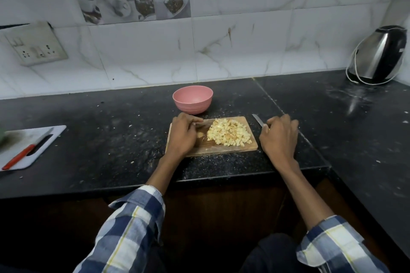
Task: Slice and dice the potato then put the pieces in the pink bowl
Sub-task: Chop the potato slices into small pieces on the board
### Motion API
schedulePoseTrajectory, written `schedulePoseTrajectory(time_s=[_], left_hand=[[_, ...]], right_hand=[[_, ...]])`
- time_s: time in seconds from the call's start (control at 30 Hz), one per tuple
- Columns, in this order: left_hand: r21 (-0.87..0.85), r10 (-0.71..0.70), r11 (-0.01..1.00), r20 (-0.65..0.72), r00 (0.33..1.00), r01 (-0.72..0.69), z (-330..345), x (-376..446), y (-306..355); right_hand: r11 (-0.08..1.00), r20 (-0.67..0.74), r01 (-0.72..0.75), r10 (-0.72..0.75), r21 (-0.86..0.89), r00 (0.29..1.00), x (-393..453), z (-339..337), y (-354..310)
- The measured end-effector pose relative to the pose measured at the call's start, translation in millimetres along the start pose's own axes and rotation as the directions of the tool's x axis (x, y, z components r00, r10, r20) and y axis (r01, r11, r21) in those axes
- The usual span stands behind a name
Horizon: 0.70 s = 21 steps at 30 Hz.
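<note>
We have the potato pieces [228, 135] in a heap on the wooden board [253, 147], between our two hands. They are small, pale cubes. We think they are light, wet and a bit slippery, so they may slide and roll away if we push them too fast. Picking them up one by one looks slow. It looks better to scoop a bunch from the side, or to lift the board by its edges and tip them off.

Our left hand [184, 135] sits on the board, just beside the heap, with the fingers bent a little. A small bit of potato seems to lie by the fingertips, but we cannot tell if the hand holds anything.

Our right hand [279, 137] is off the far side of the board from the left one. It is wrapped around the handle of the knife [257, 120], and the blade sticks out away from us.

The pink bowl [192, 99] stands past our left hand, close to the board's far edge. It looks empty, so the cutting seems done and the moving is next.

Far out from the left hand lie a white board [55, 133] and a red knife [20, 155]. Far past the right hand stands a kettle [379, 55].
</note>
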<state>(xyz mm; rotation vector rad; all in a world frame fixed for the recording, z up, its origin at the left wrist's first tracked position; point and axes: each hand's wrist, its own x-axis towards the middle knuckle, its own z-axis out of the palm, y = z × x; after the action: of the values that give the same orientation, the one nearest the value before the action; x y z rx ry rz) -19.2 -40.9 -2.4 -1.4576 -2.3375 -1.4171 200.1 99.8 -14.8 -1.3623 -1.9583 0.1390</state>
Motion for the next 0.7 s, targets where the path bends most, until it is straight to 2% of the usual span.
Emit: schedulePoseTrajectory(time_s=[0.1,0.17,0.23,0.33,0.4,0.63,0.7], left_hand=[[-0.282,-0.161,0.944,0.068,0.985,0.174,2,0,2],[-0.413,-0.217,0.873,0.145,0.965,0.258,3,2,4],[-0.464,-0.226,0.831,0.221,0.949,0.306,5,4,8],[-0.412,-0.218,0.853,0.278,0.935,0.321,12,10,10],[-0.394,-0.209,0.859,0.314,0.926,0.328,17,12,11],[-0.272,-0.202,0.918,0.307,0.93,0.289,35,17,11],[-0.284,-0.203,0.913,0.304,0.931,0.292,35,17,12]], right_hand=[[0.973,-0.069,0.176,-0.167,0.151,0.983,-2,-5,-4],[0.915,0.044,0.26,-0.287,0.31,0.957,0,-6,-9],[0.863,0.21,0.281,-0.394,0.419,0.895,1,-4,-15],[0.869,0.493,0.253,-0.458,0.426,0.74,3,3,-26],[0.875,0.582,0.277,-0.474,0.398,0.661,8,9,-31],[0.849,0.59,0.363,-0.527,0.383,0.612,26,31,-35],[0.825,0.568,0.389,-0.565,0.411,0.598,29,34,-36]])
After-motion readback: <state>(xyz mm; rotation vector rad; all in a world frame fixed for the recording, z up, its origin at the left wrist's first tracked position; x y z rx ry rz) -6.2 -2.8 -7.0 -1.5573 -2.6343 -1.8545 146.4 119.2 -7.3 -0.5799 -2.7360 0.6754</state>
